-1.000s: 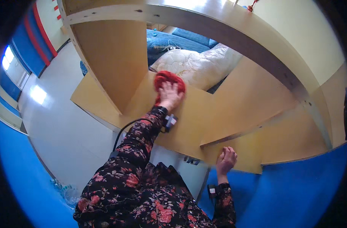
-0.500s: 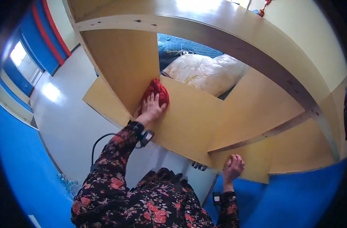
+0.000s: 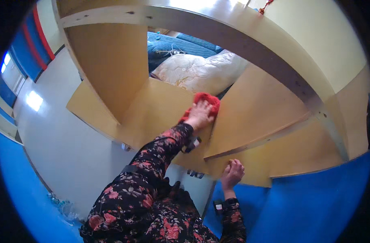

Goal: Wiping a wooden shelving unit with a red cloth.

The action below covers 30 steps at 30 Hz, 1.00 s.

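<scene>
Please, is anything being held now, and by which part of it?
A red cloth lies under the spread left grip, covered near its middle, not visibly clasped. Nothing shows in the curled right grip.

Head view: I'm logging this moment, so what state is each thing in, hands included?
Red cloth: crumpled on the shelf board.
Left hand: spread over the cloth.
Right hand: curled at the board's front edge; grip unclear.
Pale quilt: rumpled, behind the board.
Left sleeve: down to the wrist.
</scene>
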Motion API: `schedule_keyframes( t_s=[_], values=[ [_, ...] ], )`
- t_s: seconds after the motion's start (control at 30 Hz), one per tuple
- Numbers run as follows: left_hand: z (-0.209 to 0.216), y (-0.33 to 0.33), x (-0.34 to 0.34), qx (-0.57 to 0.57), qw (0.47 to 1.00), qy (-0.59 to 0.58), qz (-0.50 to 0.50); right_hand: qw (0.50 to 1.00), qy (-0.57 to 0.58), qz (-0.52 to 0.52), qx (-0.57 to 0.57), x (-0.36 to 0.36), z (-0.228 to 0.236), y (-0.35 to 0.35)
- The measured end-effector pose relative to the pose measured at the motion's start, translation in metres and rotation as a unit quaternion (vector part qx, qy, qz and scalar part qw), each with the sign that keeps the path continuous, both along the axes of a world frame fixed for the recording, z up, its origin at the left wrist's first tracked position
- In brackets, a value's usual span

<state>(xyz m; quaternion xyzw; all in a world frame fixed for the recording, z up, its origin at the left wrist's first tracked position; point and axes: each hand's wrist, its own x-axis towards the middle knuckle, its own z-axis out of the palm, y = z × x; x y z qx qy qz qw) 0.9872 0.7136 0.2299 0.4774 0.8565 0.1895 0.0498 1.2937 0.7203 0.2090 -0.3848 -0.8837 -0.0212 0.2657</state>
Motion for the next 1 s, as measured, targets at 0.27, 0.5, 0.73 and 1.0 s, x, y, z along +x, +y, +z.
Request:
schedule_keyframes(
  t_s=[0.27, 0.5, 0.73, 1.0],
  values=[
    [0.002, -0.183, 0.022, -0.022, 0.997, 0.046, -0.062, 1.0, 0.0, 0.012, 0.002, 0.011, -0.001, 0.01],
    [-0.003, -0.243, -0.047, -0.112, 0.971, 0.06, 0.202, 0.999, 0.015, 0.034, -0.01, 0.004, -0.001, 0.006],
    [-0.011, -0.25, 0.023, 0.032, 0.99, 0.115, 0.069, 0.999, 0.02, 0.025, -0.02, 0.005, 0.003, 0.006],
    [0.046, -0.264, -0.064, -0.039, 0.946, 0.314, 0.072, 0.999, 0.028, 0.034, 0.001, 0.004, 0.0, 0.005]
  ],
)
